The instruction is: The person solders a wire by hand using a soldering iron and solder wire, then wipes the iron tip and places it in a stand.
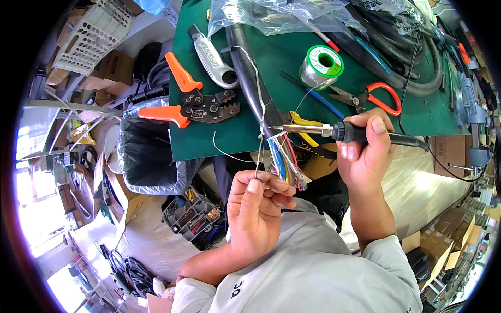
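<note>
My right hand (368, 151) grips a soldering iron (311, 129) by its black handle. The iron's tip points left and meets, or nearly meets, thin silvery strands at the end of a thick black cable (249, 73). Coloured wires (283, 156) in blue, red, yellow and white fan out of that cable end, over the table's front edge. Just left of them, my left hand (254, 214) pinches the lower end of a thin pale wire (261, 151) between thumb and finger. This wire runs up along the cable. Whether the tip touches it, I cannot tell.
On the green table mat (209, 138) lie an orange-handled crimping tool (201, 107), a silver cable knife (211, 58), a solder spool (312, 78), red-handled scissors (394, 108) and yellow-handled pliers (305, 128). A lined bin (148, 182) stands left below, near a tool crate (193, 214).
</note>
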A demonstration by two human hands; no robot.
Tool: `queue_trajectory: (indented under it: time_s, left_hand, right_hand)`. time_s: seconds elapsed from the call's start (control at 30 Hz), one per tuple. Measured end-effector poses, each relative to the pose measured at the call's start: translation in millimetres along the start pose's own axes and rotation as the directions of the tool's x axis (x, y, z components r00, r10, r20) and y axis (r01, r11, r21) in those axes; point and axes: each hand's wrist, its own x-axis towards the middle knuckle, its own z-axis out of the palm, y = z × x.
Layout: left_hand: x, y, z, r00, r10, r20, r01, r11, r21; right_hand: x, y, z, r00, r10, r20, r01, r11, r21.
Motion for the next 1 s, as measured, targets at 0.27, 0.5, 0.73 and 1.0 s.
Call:
queue_trajectory:
  time_s: [0.27, 0.5, 0.73, 1.0]
  left_hand:
    - [-1, 6, 7, 0.993, -0.114, -0.023, 0.111, 0.989, -0.101]
    - [-3, 6, 7, 0.997, -0.077, -0.013, 0.076, 0.995, -0.071]
    - [-6, 6, -6, 0.993, -0.063, -0.101, 0.053, 0.994, -0.098]
    - [8, 3, -23, 0.971, -0.006, -0.241, 0.003, 1.0, -0.014]
  right_hand:
    - [-16, -1, 7, 0.997, -0.073, 0.017, 0.075, 0.988, -0.135]
    - [-14, -6, 16, 0.999, -0.028, 0.018, 0.031, 0.99, -0.136]
    - [-10, -1, 28, 0.993, 0.019, 0.116, -0.001, 0.989, -0.151]
    - [-14, 6, 29, 0.986, 0.04, 0.159, -0.007, 0.979, -0.203]
